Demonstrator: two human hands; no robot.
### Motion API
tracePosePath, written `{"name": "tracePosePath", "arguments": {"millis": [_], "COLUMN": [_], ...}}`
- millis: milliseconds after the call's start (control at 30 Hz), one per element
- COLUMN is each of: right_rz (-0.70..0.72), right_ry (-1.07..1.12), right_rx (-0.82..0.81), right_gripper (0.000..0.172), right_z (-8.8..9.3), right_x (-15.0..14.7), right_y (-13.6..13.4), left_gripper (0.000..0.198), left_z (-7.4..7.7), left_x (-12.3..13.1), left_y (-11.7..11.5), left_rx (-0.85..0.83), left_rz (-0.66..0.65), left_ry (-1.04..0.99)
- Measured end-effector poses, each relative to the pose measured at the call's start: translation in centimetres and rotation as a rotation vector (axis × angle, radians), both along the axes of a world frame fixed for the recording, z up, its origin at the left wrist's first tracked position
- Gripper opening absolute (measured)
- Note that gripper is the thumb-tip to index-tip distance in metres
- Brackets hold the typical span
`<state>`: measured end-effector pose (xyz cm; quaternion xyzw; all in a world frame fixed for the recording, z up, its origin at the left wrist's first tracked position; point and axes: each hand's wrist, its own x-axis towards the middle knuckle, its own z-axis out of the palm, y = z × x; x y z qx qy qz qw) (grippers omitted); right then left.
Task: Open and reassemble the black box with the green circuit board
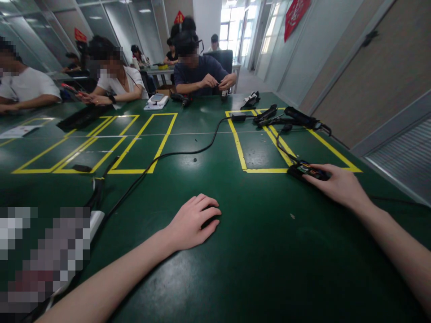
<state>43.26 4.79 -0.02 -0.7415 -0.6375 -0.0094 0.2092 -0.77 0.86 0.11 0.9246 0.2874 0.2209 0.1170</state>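
My left hand [193, 222] rests on the green table [235, 251] near its middle, fingers loosely curled with nothing visible in them. My right hand [336, 184] reaches forward at the right and grips a small black device [305, 169] with a lit screen, lying on the yellow tape line. A thin black cable [281, 146] runs from the device toward black tools [296, 117] at the far right of the table.
Yellow tape rectangles [239, 148] mark the tabletop. A long black cord [188, 152] crosses to a white power strip [96, 220] at the left. Several people sit at the far side, handling small items. A wall and door run along the right.
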Motion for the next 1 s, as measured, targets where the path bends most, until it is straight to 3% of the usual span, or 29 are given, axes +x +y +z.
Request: {"name": "tracePosePath", "arguments": {"millis": [200,467,767,1000], "right_rz": [0.243,0.624,0.908,1.052], "right_ry": [0.151,0.309,0.392,0.398], "right_rx": [-0.040,-0.106,-0.213,-0.322], "right_gripper": [0.045,0.034,0.037,0.039], "right_z": [-0.3,1.4,0.9,2.1], "right_x": [-4.6,-10.3,-13.4,-14.7], "right_y": [-1.0,-3.4,-5.8,-7.0], "left_gripper": [0.015,0.018,0.017,0.027], "left_z": [0.2,0.4,0.4,0.4], "left_x": [0.0,0.1,0.0,0.0], "left_y": [-0.1,0.0,0.0,-0.3], "left_rx": [-0.013,-0.021,-0.017,0.004], "left_rz": [0.004,-0.001,-0.005,-0.033], "left_ry": [-0.002,-0.002,-0.007,-0.063]}}
